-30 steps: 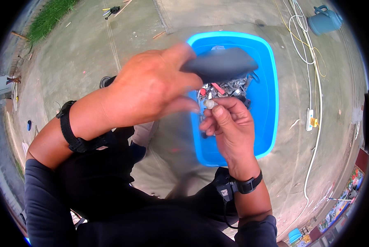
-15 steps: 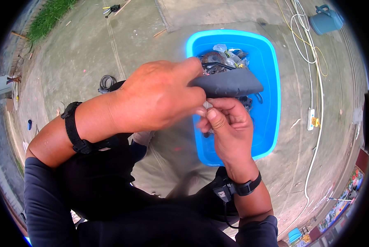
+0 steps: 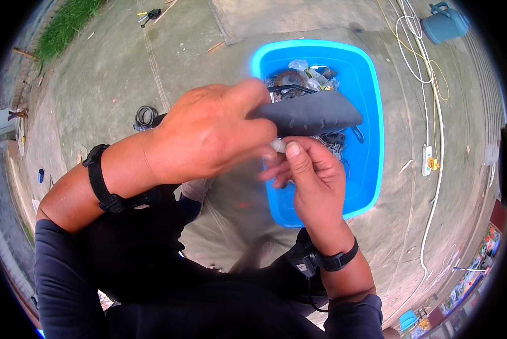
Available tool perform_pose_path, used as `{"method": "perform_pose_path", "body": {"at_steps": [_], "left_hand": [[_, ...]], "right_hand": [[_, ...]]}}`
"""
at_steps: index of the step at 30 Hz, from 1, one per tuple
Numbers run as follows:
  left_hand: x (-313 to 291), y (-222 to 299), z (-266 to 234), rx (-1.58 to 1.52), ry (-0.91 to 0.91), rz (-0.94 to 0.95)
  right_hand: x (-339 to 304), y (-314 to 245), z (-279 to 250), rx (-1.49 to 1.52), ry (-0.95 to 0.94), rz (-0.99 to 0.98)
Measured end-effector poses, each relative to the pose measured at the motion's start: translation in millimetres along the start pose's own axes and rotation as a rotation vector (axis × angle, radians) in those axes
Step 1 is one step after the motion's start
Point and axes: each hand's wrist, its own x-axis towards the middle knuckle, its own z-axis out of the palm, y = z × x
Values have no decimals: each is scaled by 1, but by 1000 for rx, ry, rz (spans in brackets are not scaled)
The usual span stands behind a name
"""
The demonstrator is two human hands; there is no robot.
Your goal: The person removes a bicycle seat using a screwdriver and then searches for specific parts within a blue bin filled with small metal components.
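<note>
My left hand (image 3: 211,133) is closed around the near end of a long, tapered dark grey object (image 3: 318,113) with a smooth skin; I cannot make out its kind. Part of it is hidden behind the fingers. Just below, my right hand (image 3: 319,178) pinches a small whitish piece (image 3: 278,146) between thumb and forefinger, close against the left fingers. Its other fingers curl loosely underneath. Both hands are held above the left side of a bright blue plastic tub (image 3: 379,141). Inside lie a rusty round part (image 3: 289,78), clear plastic bags (image 3: 299,65) and dark metal bits.
A grey-blue bucket (image 3: 444,27) stands at the far right beside white and yellow cables (image 3: 437,141) and a white power strip (image 3: 427,161). To the left, a coiled cable lock (image 3: 146,116) lies on the concrete floor. Grass (image 3: 67,28) grows at the far left.
My left hand has shifted slightly left. The right fingers have drawn a little down and now show more of the whitish piece.
</note>
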Motion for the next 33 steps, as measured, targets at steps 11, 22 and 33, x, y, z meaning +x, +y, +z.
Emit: {"method": "perform_pose_path", "body": {"at_steps": [11, 22, 33], "left_hand": [[1, -2, -2, 30, -100, -3], [3, 1, 2, 15, -39, -16], [1, 3, 2, 30, -83, -25]], "right_hand": [[-3, -3, 0, -87, 40, -101], [-2, -6, -2, -128, 72, -109], [-4, -3, -6, -257, 81, -186]]}}
